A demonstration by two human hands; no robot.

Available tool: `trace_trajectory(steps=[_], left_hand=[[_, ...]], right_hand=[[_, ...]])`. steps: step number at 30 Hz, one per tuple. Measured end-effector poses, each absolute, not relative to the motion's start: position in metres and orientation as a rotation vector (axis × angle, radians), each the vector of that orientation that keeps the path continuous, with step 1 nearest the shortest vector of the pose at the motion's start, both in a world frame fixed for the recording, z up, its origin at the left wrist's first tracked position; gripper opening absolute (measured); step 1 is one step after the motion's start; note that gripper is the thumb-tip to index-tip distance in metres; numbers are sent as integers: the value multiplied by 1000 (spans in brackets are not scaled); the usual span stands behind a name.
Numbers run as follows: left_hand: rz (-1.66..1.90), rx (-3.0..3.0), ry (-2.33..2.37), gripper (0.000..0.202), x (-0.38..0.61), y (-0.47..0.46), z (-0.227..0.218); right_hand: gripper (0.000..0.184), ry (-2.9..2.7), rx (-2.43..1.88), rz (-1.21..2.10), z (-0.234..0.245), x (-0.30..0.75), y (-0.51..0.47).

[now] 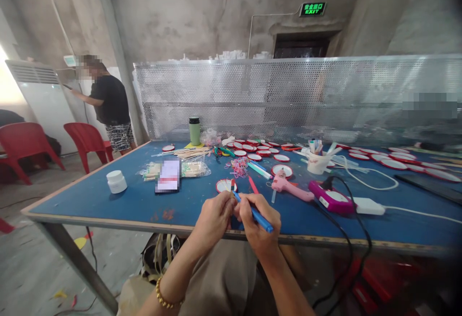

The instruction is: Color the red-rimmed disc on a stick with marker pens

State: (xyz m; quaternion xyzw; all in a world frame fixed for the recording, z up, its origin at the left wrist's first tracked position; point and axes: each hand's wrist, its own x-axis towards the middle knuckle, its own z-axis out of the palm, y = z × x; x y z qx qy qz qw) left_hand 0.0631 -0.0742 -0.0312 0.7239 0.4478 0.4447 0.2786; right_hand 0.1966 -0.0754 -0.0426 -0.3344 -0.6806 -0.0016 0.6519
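My right hand [260,216] is closed around a blue pen [263,221], its tip pointing up and left. My left hand [215,212] pinches a small thin piece with a reddish end [233,184]; its kind is hard to make out. The pen tip is right at that piece, and the fingers of both hands nearly meet over the table's front edge. Just behind them lies a round white disc with a red rim [223,185]. A red pen [253,184] rests behind my right hand, with a pink glue gun [291,187] to its right.
On the blue table [137,208] are a white jar [116,182], a phone [168,176] on bagged sticks, a green bottle [194,131], colourful rubber bands [238,167], a cup of pens [317,162], more red-rimmed discs [393,163] and a purple power strip [331,197] with cables. A person [110,97] stands at left.
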Motion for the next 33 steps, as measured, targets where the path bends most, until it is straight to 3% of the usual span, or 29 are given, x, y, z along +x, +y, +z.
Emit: trace_trajectory(steps=[33], left_hand=[[1184, 1938, 1168, 32, 61, -73, -33]], right_hand=[[13, -1504, -756, -2, -45, 197, -74]])
